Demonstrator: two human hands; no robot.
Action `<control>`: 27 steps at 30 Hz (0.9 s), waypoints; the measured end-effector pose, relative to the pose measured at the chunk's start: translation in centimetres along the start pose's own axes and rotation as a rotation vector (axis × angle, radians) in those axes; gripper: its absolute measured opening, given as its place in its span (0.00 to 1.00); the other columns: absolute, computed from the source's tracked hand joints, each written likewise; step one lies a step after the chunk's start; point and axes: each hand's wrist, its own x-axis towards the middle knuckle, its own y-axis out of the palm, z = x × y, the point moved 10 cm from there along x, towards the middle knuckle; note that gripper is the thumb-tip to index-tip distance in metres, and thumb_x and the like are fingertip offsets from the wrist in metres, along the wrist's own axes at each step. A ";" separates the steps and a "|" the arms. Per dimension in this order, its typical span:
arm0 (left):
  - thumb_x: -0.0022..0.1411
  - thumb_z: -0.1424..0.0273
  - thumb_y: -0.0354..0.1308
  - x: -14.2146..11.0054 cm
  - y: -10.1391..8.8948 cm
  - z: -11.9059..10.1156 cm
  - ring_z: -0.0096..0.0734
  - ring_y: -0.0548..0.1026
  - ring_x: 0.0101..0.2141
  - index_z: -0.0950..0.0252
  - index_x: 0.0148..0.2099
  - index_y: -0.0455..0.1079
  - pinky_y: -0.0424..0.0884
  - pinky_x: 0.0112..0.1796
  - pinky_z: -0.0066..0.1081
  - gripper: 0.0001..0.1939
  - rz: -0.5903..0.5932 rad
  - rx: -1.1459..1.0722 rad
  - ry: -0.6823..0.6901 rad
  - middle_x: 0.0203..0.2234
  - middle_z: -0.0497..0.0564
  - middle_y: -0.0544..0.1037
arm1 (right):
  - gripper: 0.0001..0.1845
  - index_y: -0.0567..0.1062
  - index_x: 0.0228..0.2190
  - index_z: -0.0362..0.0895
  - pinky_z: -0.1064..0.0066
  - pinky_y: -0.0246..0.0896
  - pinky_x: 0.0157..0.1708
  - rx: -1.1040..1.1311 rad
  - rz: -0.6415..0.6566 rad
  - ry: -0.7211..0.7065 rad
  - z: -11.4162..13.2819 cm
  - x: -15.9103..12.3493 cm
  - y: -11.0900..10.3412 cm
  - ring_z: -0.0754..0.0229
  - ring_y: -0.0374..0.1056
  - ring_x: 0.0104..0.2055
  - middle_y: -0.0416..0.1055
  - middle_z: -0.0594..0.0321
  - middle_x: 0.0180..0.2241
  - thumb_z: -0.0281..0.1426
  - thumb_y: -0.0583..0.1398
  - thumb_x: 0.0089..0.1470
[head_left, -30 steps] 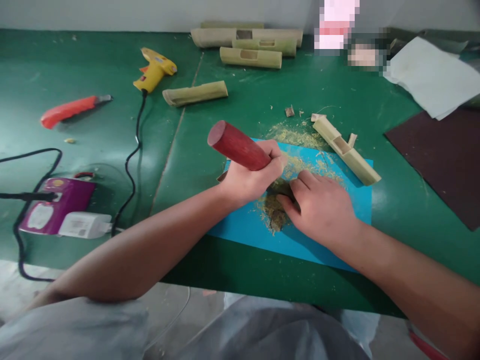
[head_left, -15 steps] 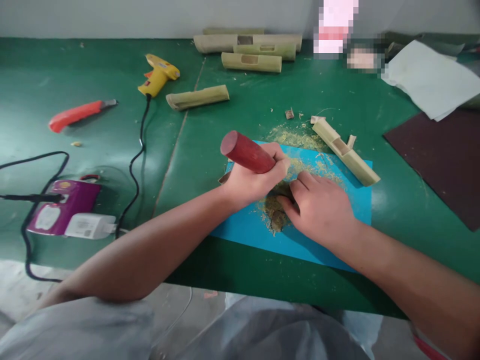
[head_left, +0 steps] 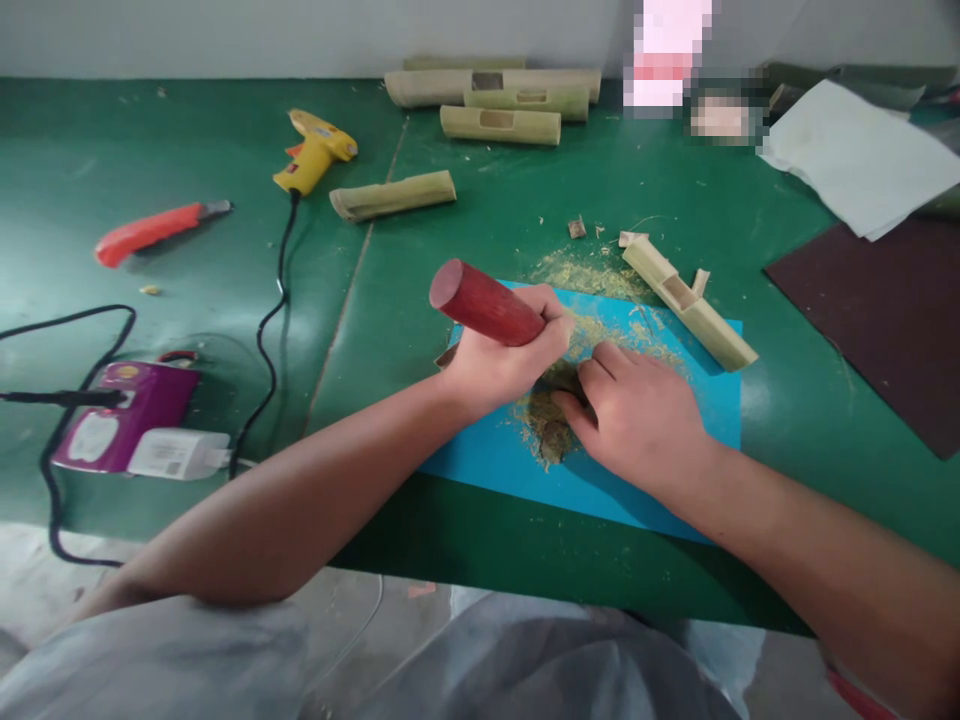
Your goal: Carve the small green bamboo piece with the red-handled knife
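My left hand (head_left: 501,362) is closed around a thick, round red wooden handle (head_left: 491,305), which leans with its butt end up and to the left. The tool's working end is hidden below my fist. Close by on the right, my right hand (head_left: 641,405) is closed over a dark greenish bamboo piece (head_left: 561,377), mostly covered by both hands. A brown end (head_left: 448,356) pokes out left of my left hand. Under the hands lies a blue sheet (head_left: 600,500) strewn with bamboo shavings (head_left: 547,430). A notched bamboo tube (head_left: 712,325) rests across its upper right corner.
Several notched bamboo tubes (head_left: 499,125) lie by the wall, another tube (head_left: 394,196) nearer. To the left are a yellow glue gun (head_left: 319,150), a red-handled cutter (head_left: 150,233) and a purple power strip (head_left: 124,415) with cords. White paper (head_left: 855,155) overlaps a dark brown sheet (head_left: 870,330).
The butt of the red handle has tipped slightly farther left in my left hand. My right hand keeps its place on the bamboo piece.
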 end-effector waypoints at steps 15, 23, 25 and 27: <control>0.51 0.74 0.55 0.1 -0.8 0.2 0.23 0.61 0.21 0.62 0.20 0.61 0.61 0.24 0.29 0.10 -0.031 -0.085 -0.065 0.16 0.44 0.64 | 0.15 0.80 0.34 0.44 0.62 0.47 0.33 -0.004 0.015 0.012 -0.1 0.1 0.2 0.55 0.68 0.35 0.75 0.57 0.34 0.37 0.58 0.68; 0.56 0.73 0.56 0.4 0.1 -0.3 0.24 0.64 0.23 0.63 0.21 0.62 0.64 0.27 0.30 0.12 0.031 0.006 -0.002 0.19 0.45 0.68 | 0.14 0.80 0.35 0.43 0.62 0.48 0.34 0.001 0.030 0.016 -0.1 0.2 0.2 0.54 0.68 0.37 0.75 0.56 0.35 0.37 0.58 0.68; 0.57 0.73 0.56 0.4 0.1 -0.3 0.25 0.65 0.23 0.62 0.22 0.62 0.65 0.28 0.30 0.12 0.037 0.019 -0.004 0.19 0.46 0.69 | 0.15 0.80 0.35 0.44 0.62 0.48 0.34 0.007 0.043 0.020 -0.2 0.2 0.3 0.54 0.68 0.37 0.75 0.56 0.35 0.37 0.58 0.68; 0.57 0.73 0.56 0.4 0.2 -0.3 0.25 0.65 0.24 0.62 0.22 0.62 0.66 0.28 0.30 0.12 0.053 0.018 0.001 0.19 0.46 0.69 | 0.15 0.80 0.35 0.44 0.62 0.47 0.34 0.011 0.045 0.022 -0.2 0.1 0.3 0.54 0.68 0.37 0.75 0.56 0.35 0.37 0.57 0.68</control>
